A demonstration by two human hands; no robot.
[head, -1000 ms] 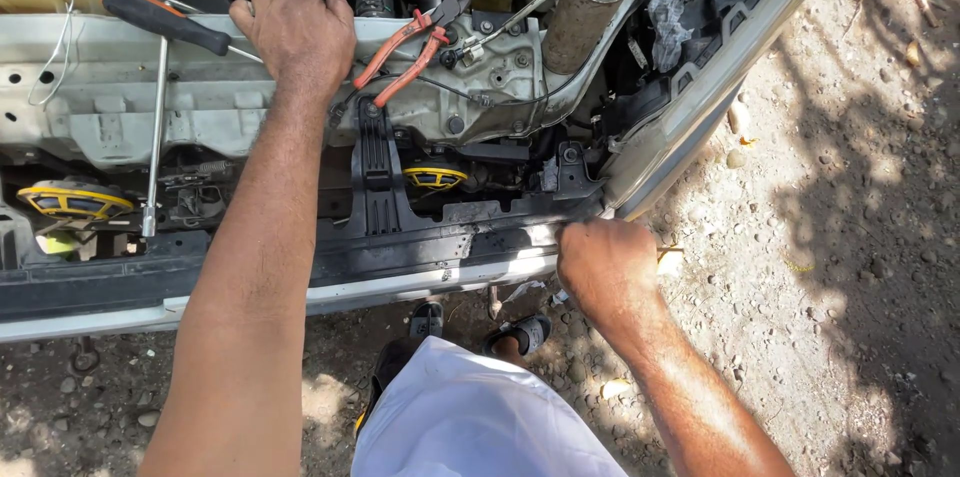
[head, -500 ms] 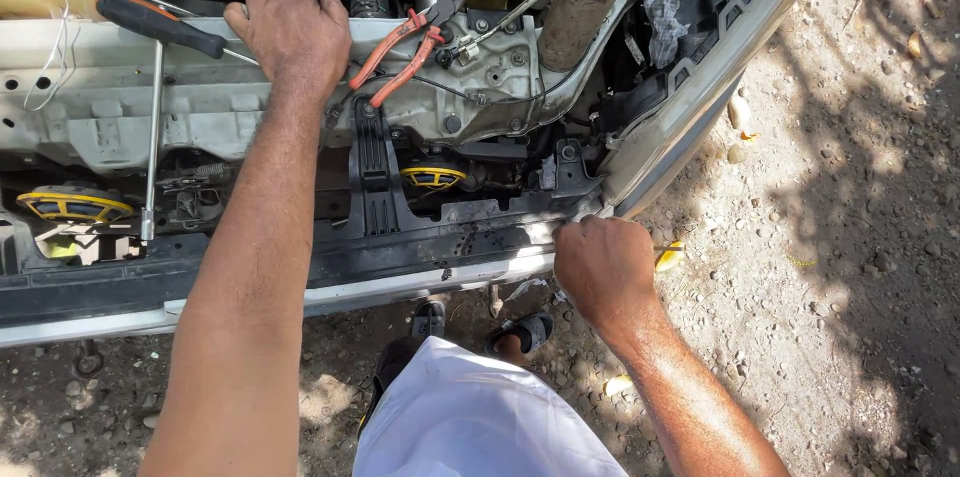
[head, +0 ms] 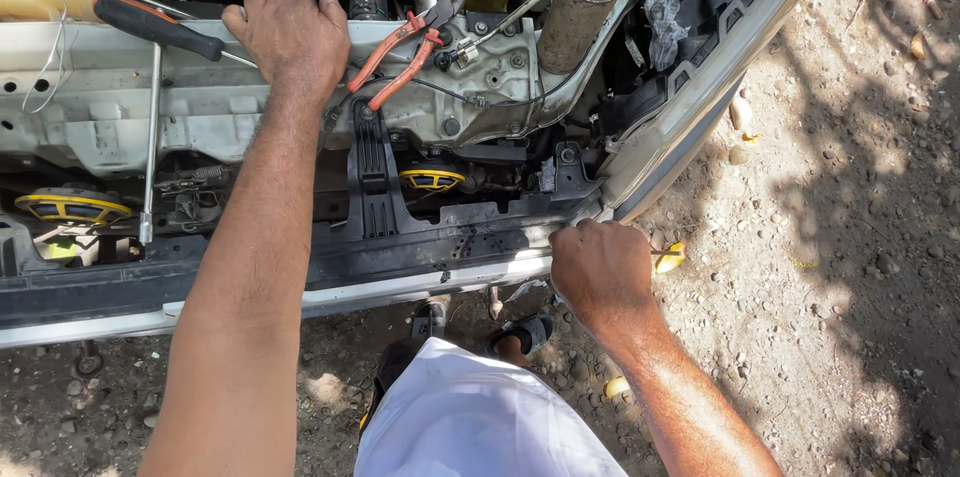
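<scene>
Gripping pale bumper edge point(head: 480, 277), right hand point(head: 600, 272) fisted shut | bumper long, scuffed, under knuckles | left hand point(head: 290, 37) flat, open on metal crossbar point(head: 200, 107) beside red pliers point(head: 405, 52) | both hands unmoved since earlier

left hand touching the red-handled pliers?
Apart. The head view shows a strip of pale metal panel between the left hand and the red-handled pliers.

right hand point(head: 600, 267) shifted slightly left along bumper point(head: 420, 267)
</scene>
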